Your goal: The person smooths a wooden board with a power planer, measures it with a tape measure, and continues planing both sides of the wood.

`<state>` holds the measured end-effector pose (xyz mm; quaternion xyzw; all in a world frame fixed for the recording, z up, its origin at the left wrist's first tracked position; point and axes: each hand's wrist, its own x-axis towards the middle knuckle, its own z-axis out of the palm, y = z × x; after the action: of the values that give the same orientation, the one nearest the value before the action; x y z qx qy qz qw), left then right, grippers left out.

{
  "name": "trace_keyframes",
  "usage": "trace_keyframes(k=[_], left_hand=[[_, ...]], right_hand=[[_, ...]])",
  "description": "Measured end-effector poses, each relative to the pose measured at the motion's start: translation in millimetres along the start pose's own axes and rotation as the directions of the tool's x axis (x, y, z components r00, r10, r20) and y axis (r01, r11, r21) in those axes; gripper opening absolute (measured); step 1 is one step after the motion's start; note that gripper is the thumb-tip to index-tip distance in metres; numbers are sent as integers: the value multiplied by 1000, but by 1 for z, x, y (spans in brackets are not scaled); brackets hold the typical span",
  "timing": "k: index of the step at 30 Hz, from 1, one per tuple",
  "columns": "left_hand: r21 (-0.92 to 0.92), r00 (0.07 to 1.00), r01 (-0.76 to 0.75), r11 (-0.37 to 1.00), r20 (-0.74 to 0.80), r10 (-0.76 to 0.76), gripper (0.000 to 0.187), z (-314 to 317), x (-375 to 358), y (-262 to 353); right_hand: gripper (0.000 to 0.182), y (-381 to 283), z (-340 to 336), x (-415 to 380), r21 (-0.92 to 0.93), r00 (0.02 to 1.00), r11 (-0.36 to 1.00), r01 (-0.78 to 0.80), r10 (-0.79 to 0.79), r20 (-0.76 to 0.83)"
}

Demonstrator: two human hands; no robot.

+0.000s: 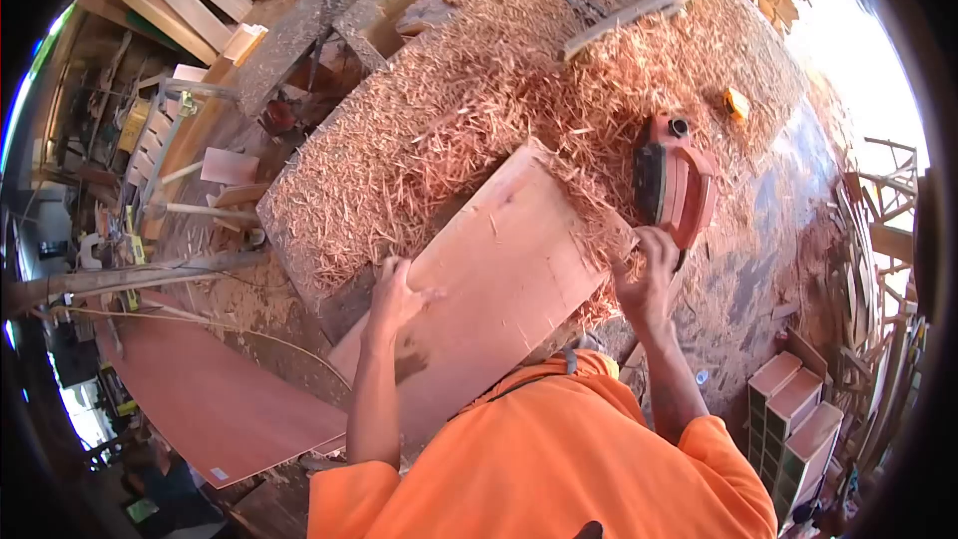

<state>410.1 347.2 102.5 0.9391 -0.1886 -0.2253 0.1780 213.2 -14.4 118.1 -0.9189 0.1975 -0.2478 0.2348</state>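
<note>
A wide reddish wooden board (504, 269) lies aslant in front of me, its far end among the shavings. My left hand (395, 297) grips its left edge, with the thumb over the top face and the fingers at the side. At the right edge, near a corner, my right hand (651, 274) is closed on the board, its fingers bent and partly hidden. Just beyond that hand, a red and black electric planer (679, 185) rests on the bench among shavings. Neither hand holds the planer.
Wood shavings (419, 150) cover much of the workbench. A narrow wooden strip (644, 15) and a small yellow object (735, 104) lie farther back. A large reddish sheet (225, 389) is at lower left; stacked wooden box-like pieces (798, 409) stand at lower right.
</note>
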Motion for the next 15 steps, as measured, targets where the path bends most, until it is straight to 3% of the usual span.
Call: trace_keyframes(k=[1, 3, 6, 7, 8, 10, 13, 15], left_hand=[[-64, 1000, 4, 998, -28, -5, 95, 7, -13, -4], [-195, 994, 29, 980, -96, -48, 93, 16, -37, -13], [-172, 982, 11, 985, -185, -43, 82, 2, -62, -22], [-296, 957, 178, 939, -169, -235, 76, 4, -68, -44], [-409, 903, 328, 851, -130, -411, 71, 9, -75, -76], [-338, 769, 551, 763, -151, -621, 67, -3, -96, -131], [-560, 662, 614, 557, -20, -750, 66, 10, -142, -202], [-778, 609, 589, 218, 250, -753, 61, 21, -152, -216]], right_hand=[[69, -9, 6, -14, 73, 992, 994, -82, 75, 101], [70, -17, 12, -13, 12, 990, 995, -104, 102, 97], [71, -12, 27, 10, -19, 988, 997, -78, 80, 133], [70, -5, 35, 19, -25, 988, 998, -63, 66, 142], [69, 0, 41, 29, -6, 971, 993, -118, 117, 207], [66, 4, 52, 38, 18, 914, 970, -241, 221, 341], [63, -1, 71, 29, -132, 974, 983, -129, 150, 168], [63, -10, 76, 30, -178, 972, 968, -179, 202, 121]])
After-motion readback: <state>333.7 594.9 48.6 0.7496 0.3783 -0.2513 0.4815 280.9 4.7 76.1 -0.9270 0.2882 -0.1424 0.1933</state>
